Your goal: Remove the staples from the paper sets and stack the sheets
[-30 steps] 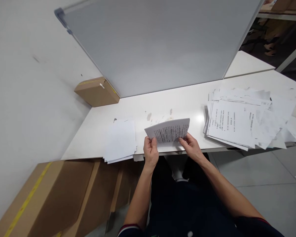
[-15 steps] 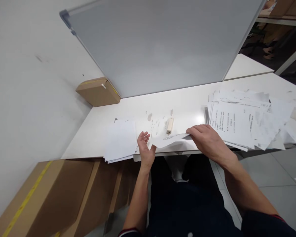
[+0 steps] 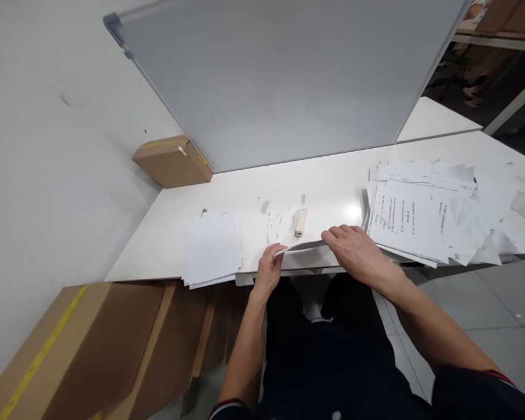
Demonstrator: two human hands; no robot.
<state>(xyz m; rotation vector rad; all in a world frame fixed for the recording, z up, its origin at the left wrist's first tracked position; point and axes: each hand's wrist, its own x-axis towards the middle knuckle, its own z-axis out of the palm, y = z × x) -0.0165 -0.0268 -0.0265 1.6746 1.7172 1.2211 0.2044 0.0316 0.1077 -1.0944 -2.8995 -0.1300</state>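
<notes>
My left hand (image 3: 269, 270) pinches the left end of some white paper sheets (image 3: 304, 247). At their right end, my right hand (image 3: 349, 245) grips them too. The sheets stand nearly edge-on just above the front edge of the desk, so how many there are cannot be made out. Just beyond them lies a small cream-coloured stapler (image 3: 301, 223). Left of my left hand sits a neat stack of blank-looking paper (image 3: 212, 248). A loose, spread pile of printed papers (image 3: 413, 221) is to the right of my right hand.
A large whiteboard (image 3: 280, 81) leans at the back of the white desk (image 3: 332, 181). One cardboard box (image 3: 175, 163) stands in the back left corner, and larger cardboard boxes (image 3: 114, 338) are below the desk's left side. Shelving (image 3: 503, 41) is at the upper right.
My left hand has closed from open fingers onto the left end of the sheets. The sheets have tipped up edge-on, and my right hand has shifted slightly left with them.
</notes>
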